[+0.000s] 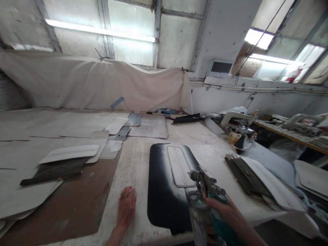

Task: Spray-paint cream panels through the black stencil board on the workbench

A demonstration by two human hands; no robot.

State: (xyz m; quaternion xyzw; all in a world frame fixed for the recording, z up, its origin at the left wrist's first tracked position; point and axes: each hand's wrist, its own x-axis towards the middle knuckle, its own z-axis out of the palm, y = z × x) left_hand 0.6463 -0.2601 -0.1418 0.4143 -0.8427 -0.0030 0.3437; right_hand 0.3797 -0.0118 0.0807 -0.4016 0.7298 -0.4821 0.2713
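Observation:
My right hand (216, 205) is wrapped around the handle of a spray gun (203, 181), its nozzle pointing left and its cup hanging below. In front of the nozzle lies a dark, round-cornered panel (161, 198) with a smaller white rectangular piece (179, 164) on top of it. A white, misty coating shows on the dark surface around that piece. My left hand (127, 205), a ring on one finger, rests on the table (138, 191) just left of the dark panel, fingers lying down and holding nothing.
On the left are white panels (69, 153), dark green fabric (56, 172) and a brown board (82, 201). Another stack of green and white pieces (266, 181) lies on the right. A sewing machine (238, 119) stands behind it. A cloth (107, 85) hangs along the back.

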